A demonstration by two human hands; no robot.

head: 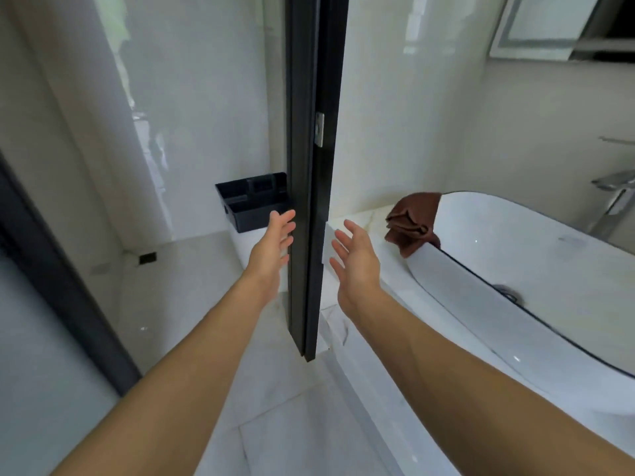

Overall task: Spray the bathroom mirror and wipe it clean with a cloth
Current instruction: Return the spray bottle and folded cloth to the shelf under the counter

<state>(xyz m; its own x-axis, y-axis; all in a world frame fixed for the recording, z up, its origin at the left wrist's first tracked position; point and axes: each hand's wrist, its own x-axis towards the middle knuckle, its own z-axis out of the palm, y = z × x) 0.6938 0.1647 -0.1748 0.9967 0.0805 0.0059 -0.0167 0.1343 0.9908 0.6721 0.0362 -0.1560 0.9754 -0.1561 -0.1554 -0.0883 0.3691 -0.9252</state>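
A brown cloth (pixel 410 224) lies bunched on the marble counter beside the left end of the white basin (pixel 536 255). The bathroom mirror (pixel 549 25) shows only as a corner at the top right. My left hand (pixel 273 250) reaches forward with straight fingers, just left of a black door frame (pixel 311 166), holding nothing. My right hand (pixel 354 257) is stretched out with spread fingers to the right of the frame, a short way left of the cloth, and is empty too. I see no spray bottle.
A black plastic caddy (pixel 252 201) sits on a ledge behind the frame. A chrome tap (pixel 615 197) stands at the far right. A dark-framed glass panel (pixel 58 286) runs along the left. Pale tiled floor (pixel 292 424) lies below.
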